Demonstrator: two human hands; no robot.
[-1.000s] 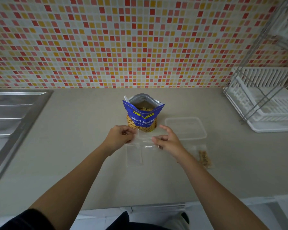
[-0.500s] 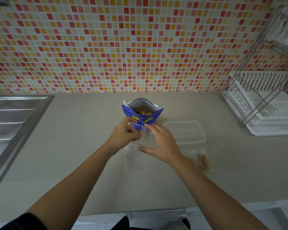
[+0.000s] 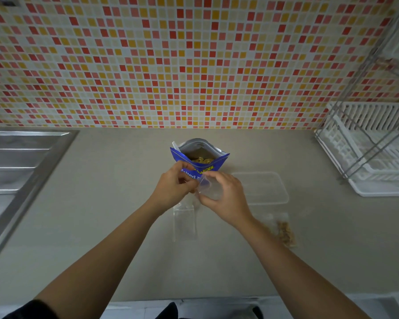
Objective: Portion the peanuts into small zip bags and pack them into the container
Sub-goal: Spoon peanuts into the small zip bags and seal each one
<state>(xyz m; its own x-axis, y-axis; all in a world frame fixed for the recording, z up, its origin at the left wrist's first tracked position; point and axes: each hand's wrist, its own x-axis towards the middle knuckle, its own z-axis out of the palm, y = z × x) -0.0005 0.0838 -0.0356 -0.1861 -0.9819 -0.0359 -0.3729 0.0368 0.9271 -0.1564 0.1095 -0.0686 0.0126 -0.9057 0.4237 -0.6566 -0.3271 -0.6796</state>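
The left hand (image 3: 174, 187) and right hand (image 3: 226, 199) pinch a small clear zip bag (image 3: 207, 185).
The thin, glossy film is held just before the open blue foil peanut pouch (image 3: 199, 155), standing on the matte beige tabletop (image 3: 101, 226); a clear rectangular container (image 3: 263, 187) lies right of it. Fingers hide the bag's mouth.

The person wears a dark sleeve (image 3: 30, 310), seen only where the left arm meets the lower edge. Below it both forearms are bare down to the left hand (image 3: 173, 189) and right hand (image 3: 226, 199). More dark clothing (image 3: 173, 311) shows between the arms.
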